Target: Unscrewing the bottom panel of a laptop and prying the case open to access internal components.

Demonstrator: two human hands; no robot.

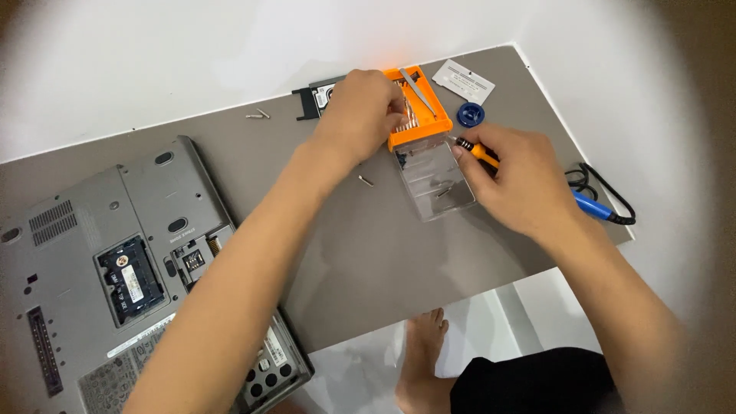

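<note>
An orange screwdriver-bit case point(425, 126) lies open near the table's far edge, its clear lid point(437, 180) folded toward me. My left hand point(364, 111) reaches into the row of bits, fingertips pinched at them; whether a bit is gripped is hidden. My right hand point(517, 180) holds an orange-and-black screwdriver handle point(479, 152), its tip pointing at the case. Metal tweezers point(418, 92) rest in the case.
An upturned grey laptop point(84, 268) with open bays lies at the left. Loose screws point(258, 115) and one screw point(366, 181) lie on the grey table point(368, 261). A blue round object point(471, 115), white card point(463, 80), blue tool with black cable point(594, 203), and black bracket point(318, 96) lie around.
</note>
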